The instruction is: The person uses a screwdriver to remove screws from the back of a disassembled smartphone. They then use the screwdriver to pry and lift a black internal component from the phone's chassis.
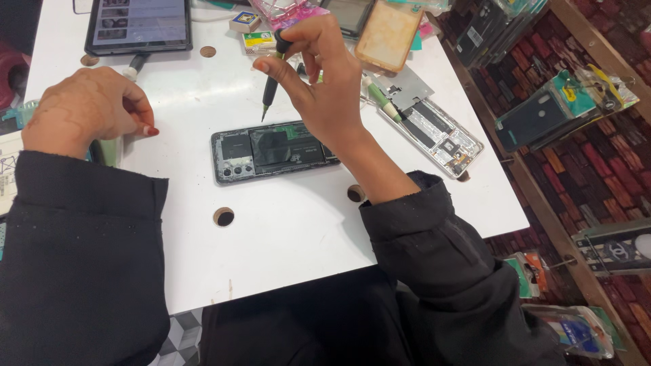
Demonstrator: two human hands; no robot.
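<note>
I see the phone lying flat on the white table, back cover off, its dark innards and camera cluster facing up, roughly mid-table and just below my right hand. That hand is raised above the phone, fingers pinched around a screwdriver with a black and green shaft. The tool hangs nearly upright, tip pointing down and ending a little above the phone's upper edge, not touching it as far as I can tell.

My left hand rests on the table well to the left of the phone, curled into a loose fist with the knuckles up; I cannot tell whether anything sits inside it. Both arms wear black sleeves.

To the right of the phone a second opened phone frame lies at a slant, silver and shiny, with a green-tipped tool beside it. Above that sits an orange case. A tablet with a lit screen lies at the far left edge, a cable running from it. A small box stands behind the screwdriver. Round holes dot the tabletop near the phone. Packaged cases hang on a rack at the right.
</note>
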